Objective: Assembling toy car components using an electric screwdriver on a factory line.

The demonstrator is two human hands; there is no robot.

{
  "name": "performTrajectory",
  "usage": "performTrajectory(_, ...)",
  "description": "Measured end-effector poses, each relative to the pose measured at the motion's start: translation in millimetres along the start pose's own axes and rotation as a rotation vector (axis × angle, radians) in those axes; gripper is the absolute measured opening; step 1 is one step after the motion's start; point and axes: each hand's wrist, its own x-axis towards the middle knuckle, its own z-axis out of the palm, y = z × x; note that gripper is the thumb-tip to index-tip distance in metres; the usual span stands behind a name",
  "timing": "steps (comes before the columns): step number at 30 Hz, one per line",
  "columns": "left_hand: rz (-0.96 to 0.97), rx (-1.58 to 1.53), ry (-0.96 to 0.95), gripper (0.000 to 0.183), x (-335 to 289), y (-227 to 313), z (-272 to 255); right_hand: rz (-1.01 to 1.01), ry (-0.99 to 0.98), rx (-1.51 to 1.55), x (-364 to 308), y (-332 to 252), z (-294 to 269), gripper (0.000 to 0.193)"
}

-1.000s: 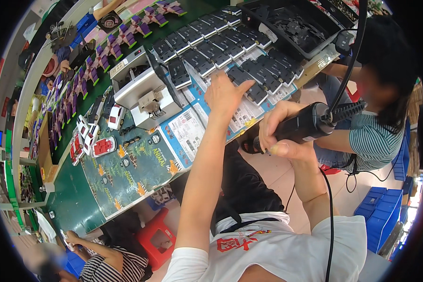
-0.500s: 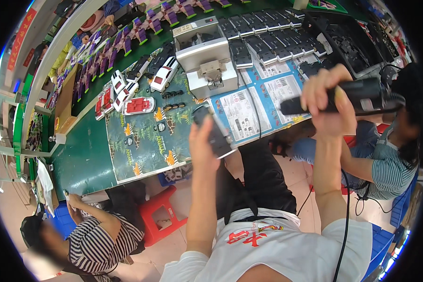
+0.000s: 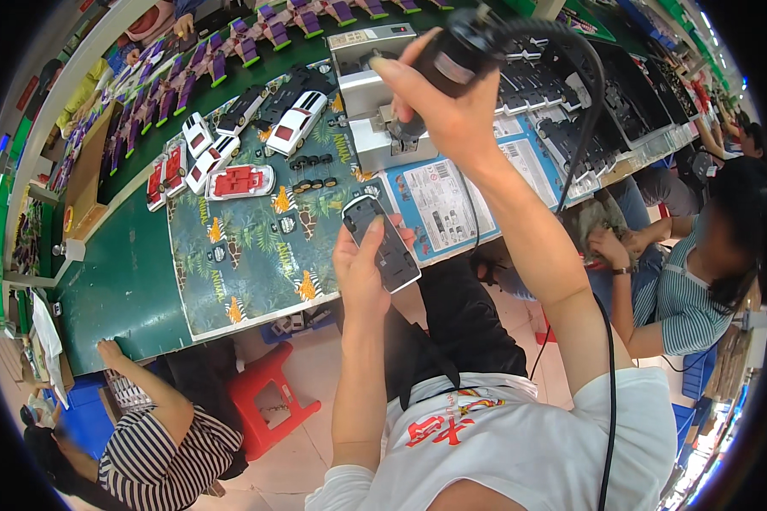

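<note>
Toy cars [image 3: 298,123] left of machine [image 3: 360,95]

Left grip [image 3: 361,271] holds a toy-car chassis [image 3: 394,255], right grip [image 3: 458,117] a black tool [image 3: 458,56].

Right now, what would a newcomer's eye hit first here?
Probably the bulky black corded tool gripped in the right hand, at upper centre, in front of the grey metal machine. Next, near the picture's centre, the dark, white-edged car base held in the left hand. Then the red and white toy cars, left of centre on the patterned mat.
</note>
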Motion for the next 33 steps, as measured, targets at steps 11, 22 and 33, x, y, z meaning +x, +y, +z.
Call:
performTrajectory(11, 0.009, -0.031, 0.029, 0.020, 5, -9, 0, 0.277, -0.066, 0.206, -12, -18, -7, 0.024)
performTrajectory(22, 0.007, 0.053, 0.012, 0.022, 1, -9, 7, 0.268, -0.101, 0.324, -49, -38, 1, 0.014)
performTrajectory(33, 0.033, 0.065, -0.065, 0.030, -3, -5, 6, 0.104, -0.257, 0.305, -62, -12, 7, 0.023)
